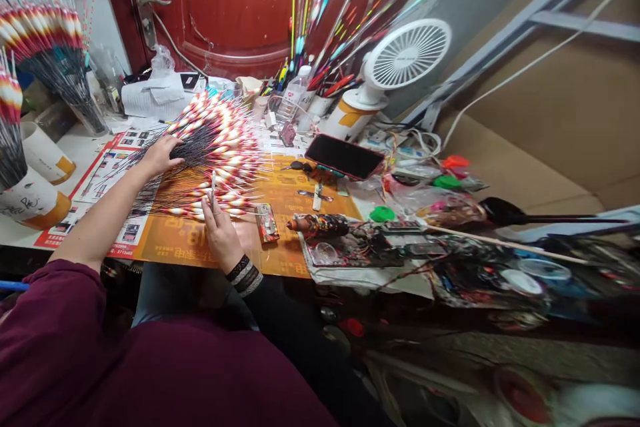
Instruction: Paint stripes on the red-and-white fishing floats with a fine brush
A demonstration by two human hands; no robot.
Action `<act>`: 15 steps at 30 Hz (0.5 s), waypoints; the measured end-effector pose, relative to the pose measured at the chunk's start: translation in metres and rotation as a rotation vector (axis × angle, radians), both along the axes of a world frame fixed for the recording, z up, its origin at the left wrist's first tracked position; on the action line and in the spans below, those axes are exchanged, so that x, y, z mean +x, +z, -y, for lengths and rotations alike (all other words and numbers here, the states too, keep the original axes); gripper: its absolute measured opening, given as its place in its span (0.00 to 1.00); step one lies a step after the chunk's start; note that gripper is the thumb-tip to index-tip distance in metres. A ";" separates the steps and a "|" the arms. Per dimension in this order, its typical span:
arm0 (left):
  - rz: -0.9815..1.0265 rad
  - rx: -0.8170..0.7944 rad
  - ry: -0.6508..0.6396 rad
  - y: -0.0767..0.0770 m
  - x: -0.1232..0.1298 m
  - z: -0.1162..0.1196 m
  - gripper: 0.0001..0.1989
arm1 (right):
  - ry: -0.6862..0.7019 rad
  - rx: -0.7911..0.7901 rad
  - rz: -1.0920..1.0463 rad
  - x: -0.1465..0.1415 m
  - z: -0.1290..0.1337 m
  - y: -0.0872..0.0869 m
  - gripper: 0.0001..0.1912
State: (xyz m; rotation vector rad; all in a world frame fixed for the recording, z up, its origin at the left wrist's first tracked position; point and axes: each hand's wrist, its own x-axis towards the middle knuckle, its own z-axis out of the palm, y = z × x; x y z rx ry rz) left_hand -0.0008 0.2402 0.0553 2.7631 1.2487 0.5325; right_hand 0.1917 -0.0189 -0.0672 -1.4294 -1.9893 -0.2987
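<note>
**Maroon shirt [210, 373] up close, striped floats [235, 147] fanned beyond!**

Left hand [163, 155] rests loose-fingered on their dark stems [193, 149], probably steadying them, painted bodies rightward. Right hand [220, 233], near the desk's [20, 238] front edge, pinches a slim pale tool [213, 188] beside the nearest floats, perhaps for fine control.

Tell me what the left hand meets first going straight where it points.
The left hand would likely meet the fanned dark stems first; depth is unclear, so it may already touch them.
</note>
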 end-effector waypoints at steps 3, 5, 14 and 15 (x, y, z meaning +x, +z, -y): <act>0.022 0.044 -0.033 0.014 0.032 -0.017 0.19 | 0.012 -0.004 -0.001 -0.001 0.000 0.000 0.38; 0.059 0.097 0.038 0.026 0.056 -0.029 0.15 | 0.012 -0.010 0.000 -0.001 0.000 0.001 0.39; -0.024 -0.069 0.407 0.063 0.119 -0.088 0.24 | 0.009 0.037 -0.018 -0.001 -0.004 0.001 0.40; -0.020 -0.053 0.391 0.064 0.115 -0.090 0.25 | 0.003 0.032 -0.017 -0.001 -0.004 0.001 0.40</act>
